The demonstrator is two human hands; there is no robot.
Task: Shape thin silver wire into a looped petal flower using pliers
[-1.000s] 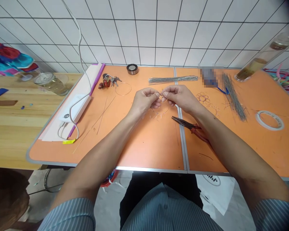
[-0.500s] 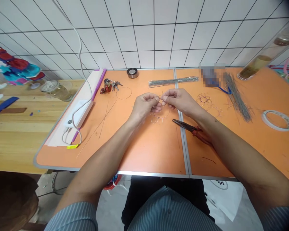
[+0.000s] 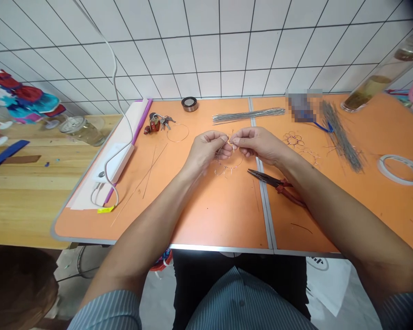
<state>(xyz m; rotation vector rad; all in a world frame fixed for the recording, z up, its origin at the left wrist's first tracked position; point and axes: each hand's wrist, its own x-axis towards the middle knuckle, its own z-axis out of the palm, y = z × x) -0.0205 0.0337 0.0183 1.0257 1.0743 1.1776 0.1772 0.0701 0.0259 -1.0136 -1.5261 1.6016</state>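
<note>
My left hand (image 3: 206, 149) and my right hand (image 3: 258, 144) meet above the orange table (image 3: 220, 220), pinching a thin wire loop (image 3: 230, 145) between their fingertips. Under them lies a looped wire shape (image 3: 227, 168), partly hidden by my left hand and still joined to the pinched wire, as far as I can tell. Red-handled pliers (image 3: 275, 182) lie just below my right wrist, not held. To the right sits a small wire flower (image 3: 293, 140).
Two bundles of straight wire (image 3: 248, 115) (image 3: 340, 137) lie at the back, near a wire ring (image 3: 177, 133), keys (image 3: 156, 123) and a tape roll (image 3: 401, 169). A power strip (image 3: 115, 162) and cable run along the left. A tiled wall rises behind.
My view has shifted slightly, so the table sits a little lower and further right. Both hands keep their pinch on the wire, with only small movement at the fingertips.
</note>
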